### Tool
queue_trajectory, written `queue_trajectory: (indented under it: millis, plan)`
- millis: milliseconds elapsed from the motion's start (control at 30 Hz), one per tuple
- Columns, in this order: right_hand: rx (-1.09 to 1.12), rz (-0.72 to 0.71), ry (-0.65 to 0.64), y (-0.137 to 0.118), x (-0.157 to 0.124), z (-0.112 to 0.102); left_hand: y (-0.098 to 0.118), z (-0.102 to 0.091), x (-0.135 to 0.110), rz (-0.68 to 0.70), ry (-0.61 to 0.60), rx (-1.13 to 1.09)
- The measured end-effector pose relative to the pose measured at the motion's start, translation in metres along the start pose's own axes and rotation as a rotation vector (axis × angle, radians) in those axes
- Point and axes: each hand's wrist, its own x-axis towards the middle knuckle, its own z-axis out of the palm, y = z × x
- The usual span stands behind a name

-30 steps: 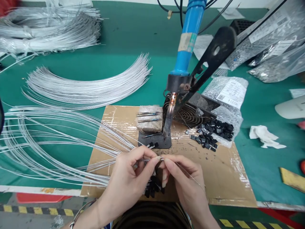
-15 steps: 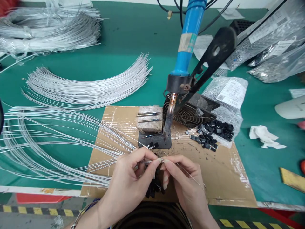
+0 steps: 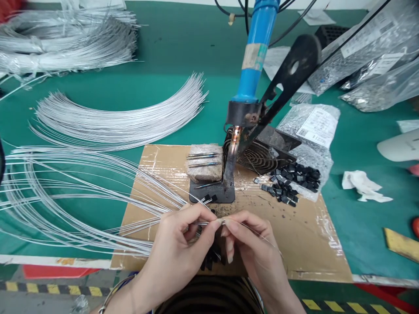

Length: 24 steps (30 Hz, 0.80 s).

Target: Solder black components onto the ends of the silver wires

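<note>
Over the cardboard sheet (image 3: 304,244), my left hand (image 3: 183,246) is closed in a pinch on a thin white cable. My right hand (image 3: 255,237) pinches close beside it, fingertips almost touching those of the left. A fine wire (image 3: 262,236) runs from the right fingers back over that hand. The exact spot between the fingertips is too small to make out. Loose white cables (image 3: 88,220) fan out leftward from behind my left hand. Small black connectors (image 3: 211,257) show below and between the hands, partly hidden.
A blue-handled soldering iron (image 3: 252,69) points down in a black clamp, tip over a dark plate behind my hands. A block (image 3: 204,168) carries metal tips. Black connectors (image 3: 291,183) spill from a plastic bag. A cable bundle (image 3: 121,122) lies on the green mat.
My hands hold nearly the same pinch. The right fingers have shifted very slightly; the view has moved a little.
</note>
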Motion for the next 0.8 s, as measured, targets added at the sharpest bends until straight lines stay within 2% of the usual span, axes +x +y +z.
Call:
queue_trajectory:
  millis: [367, 800]
  plan:
    - [0.017, 0.003, -0.003, 0.000, 0.000, 0.000, -0.008, 0.003, -0.001, -0.053, -0.015, -0.099]
    - [0.044, -0.018, 0.082, 0.005, -0.001, 0.008, -0.017, 0.016, -0.006, 0.050, 0.127, -0.031]
